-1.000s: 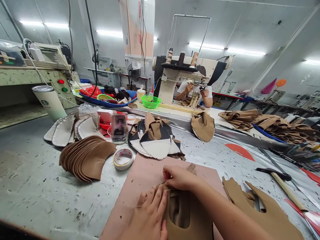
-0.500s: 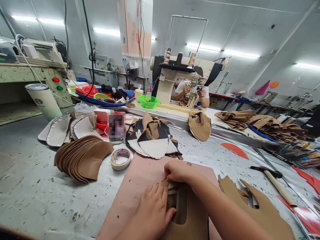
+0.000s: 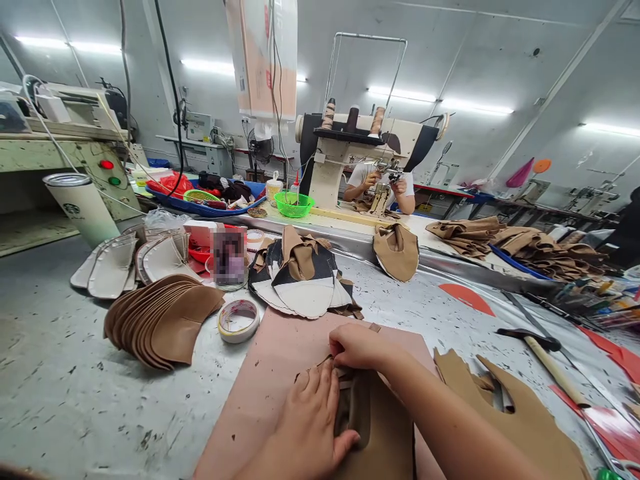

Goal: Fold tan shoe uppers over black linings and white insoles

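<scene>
A brown leather shoe upper (image 3: 387, 413) with a slot-like opening lies on a pink board (image 3: 280, 340) in front of me. My left hand (image 3: 313, 407) rests on its left part, fingers stretched out flat and thumb reaching over the opening. At the upper's far edge, my right hand (image 3: 353, 347) is closed with curled fingers, pinching the leather there; the fingertips are partly hidden. Just right of the board lies another brown upper piece (image 3: 500, 413) with a cut-out.
Left of the board sit a tape roll (image 3: 239, 320) and fanned brown leather pieces (image 3: 163, 320). Beyond it are stacked uppers (image 3: 303, 290). A hammer (image 3: 555, 367) lies right. Behind, a co-worker's hands (image 3: 385, 183) are at a sewing machine (image 3: 327, 173).
My left hand has shifted slightly right, its thumb further over the opening. My right hand stays at the far edge. The whole view has moved slightly.
</scene>
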{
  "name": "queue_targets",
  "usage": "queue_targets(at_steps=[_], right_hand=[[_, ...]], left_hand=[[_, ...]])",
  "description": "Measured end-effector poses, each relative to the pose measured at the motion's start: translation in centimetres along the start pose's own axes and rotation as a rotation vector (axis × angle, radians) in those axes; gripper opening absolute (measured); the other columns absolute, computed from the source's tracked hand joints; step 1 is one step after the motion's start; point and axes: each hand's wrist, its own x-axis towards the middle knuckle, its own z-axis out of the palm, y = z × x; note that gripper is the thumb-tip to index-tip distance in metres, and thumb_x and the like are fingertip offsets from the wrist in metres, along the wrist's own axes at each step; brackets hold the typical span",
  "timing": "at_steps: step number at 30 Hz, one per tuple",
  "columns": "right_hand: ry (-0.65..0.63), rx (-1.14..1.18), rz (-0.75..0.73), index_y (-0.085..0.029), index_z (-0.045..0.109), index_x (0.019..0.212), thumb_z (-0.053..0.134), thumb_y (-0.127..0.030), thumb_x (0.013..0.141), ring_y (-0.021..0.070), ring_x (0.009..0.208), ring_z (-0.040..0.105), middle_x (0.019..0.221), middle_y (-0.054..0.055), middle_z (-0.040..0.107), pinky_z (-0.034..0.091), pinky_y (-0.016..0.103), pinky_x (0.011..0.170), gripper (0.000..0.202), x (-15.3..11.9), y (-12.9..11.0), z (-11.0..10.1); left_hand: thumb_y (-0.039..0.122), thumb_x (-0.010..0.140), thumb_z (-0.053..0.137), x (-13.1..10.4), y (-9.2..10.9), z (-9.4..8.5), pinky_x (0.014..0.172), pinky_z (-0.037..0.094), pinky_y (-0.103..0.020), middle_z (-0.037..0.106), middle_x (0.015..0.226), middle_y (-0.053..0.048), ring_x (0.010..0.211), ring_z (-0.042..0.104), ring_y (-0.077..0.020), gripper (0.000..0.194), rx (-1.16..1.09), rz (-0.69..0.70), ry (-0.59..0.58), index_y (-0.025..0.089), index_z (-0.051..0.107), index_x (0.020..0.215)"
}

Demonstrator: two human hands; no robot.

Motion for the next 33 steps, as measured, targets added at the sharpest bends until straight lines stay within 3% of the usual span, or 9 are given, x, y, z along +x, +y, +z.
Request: queue_targets(at_steps=[9,14,16,18,20,23,26,30,33], right_hand=[[0.004,-0.054,0.004,-0.016,0.067,0.083,0.053,-0.016,0.07,0.0203,0.076,0.06,0.084,0.008,0.07,0.033,0.025,0.053,0.019,0.0,-0.6,-0.7],[0.052,-0.082,-0.005,-0.016,0.066,0.085,0.056,-0.021,0.071,0.0219,0.08,0.06,0.086,0.009,0.068,0.034,0.027,0.058,0.018,-0.1,-0.3,-0.1],[0.07,-0.098,-0.03,-0.017,0.063,0.091,0.064,-0.027,0.065,0.023,0.085,0.058,0.093,0.009,0.066,0.036,0.026,0.061,0.027,-0.7,0.0,-0.3],[0.069,-0.13,-0.048,-0.017,0.061,0.094,0.068,-0.024,0.06,0.0235,0.088,0.057,0.097,0.008,0.065,0.036,0.026,0.062,0.035,-1.4,0.2,-0.7],[0.049,-0.175,-0.039,-0.019,0.061,0.095,0.063,-0.014,0.062,0.0218,0.084,0.059,0.096,0.006,0.066,0.035,0.025,0.058,0.033,-1.7,0.3,-1.1],[0.037,-0.226,-0.001,-0.02,0.063,0.095,0.053,-0.008,0.07,0.0214,0.08,0.062,0.091,0.006,0.068,0.035,0.025,0.056,0.029,-1.3,0.3,-1.5],[0.048,-0.242,0.014,-0.019,0.066,0.093,0.053,-0.015,0.077,0.0249,0.082,0.063,0.089,0.01,0.069,0.039,0.028,0.06,0.021,-0.2,0.3,-1.5],[0.043,-0.251,0.037,-0.016,0.067,0.095,0.055,-0.018,0.078,0.0284,0.086,0.063,0.093,0.014,0.069,0.043,0.031,0.063,0.022,0.7,0.0,-1.7],[0.019,-0.26,0.058,-0.013,0.068,0.095,0.055,-0.014,0.076,0.0301,0.087,0.064,0.094,0.016,0.069,0.046,0.033,0.064,0.024,0.8,-0.5,-2.1]], left_hand=[[0.06,0.087,0.029,0.1,0.2,-0.1,0.102,0.032,-0.05,0.028,0.144,-0.022,0.128,0.034,-0.0372,0.076,0.027,-0.014,-0.054,0.002,0.035,0.136],[0.063,0.083,0.035,0.7,0.7,-0.4,0.095,0.038,-0.049,0.039,0.138,-0.024,0.119,0.044,-0.0369,0.078,0.079,-0.029,-0.008,0.003,0.042,0.132],[0.063,0.083,0.037,1.1,1.0,-0.8,0.093,0.039,-0.048,0.044,0.134,-0.025,0.116,0.046,-0.0367,0.076,0.097,-0.027,0.004,0.003,0.046,0.128],[0.062,0.083,0.037,1.5,1.2,-1.1,0.092,0.039,-0.047,0.049,0.129,-0.024,0.114,0.047,-0.036,0.073,0.103,-0.022,-0.008,0.004,0.05,0.125],[0.06,0.084,0.036,1.8,1.4,-1.1,0.093,0.039,-0.045,0.052,0.127,-0.023,0.115,0.048,-0.0347,0.071,0.108,-0.027,-0.012,0.004,0.05,0.125],[0.062,0.085,0.035,1.8,1.3,-0.4,0.096,0.037,-0.046,0.049,0.131,-0.023,0.119,0.045,-0.0341,0.073,0.121,-0.027,0.013,0.004,0.046,0.129],[0.065,0.083,0.034,1.7,1.1,0.3,0.095,0.037,-0.047,0.044,0.134,-0.026,0.12,0.044,-0.0357,0.079,0.111,-0.019,0.014,0.001,0.044,0.13],[0.067,0.083,0.032,1.7,1.0,0.4,0.095,0.038,-0.047,0.035,0.14,-0.024,0.122,0.042,-0.0369,0.082,0.11,-0.012,0.006,0.001,0.043,0.131],[0.069,0.081,0.034,1.9,1.2,0.2,0.095,0.037,-0.047,0.039,0.139,-0.024,0.121,0.043,-0.0377,0.084,0.13,-0.038,0.009,0.002,0.044,0.131]])
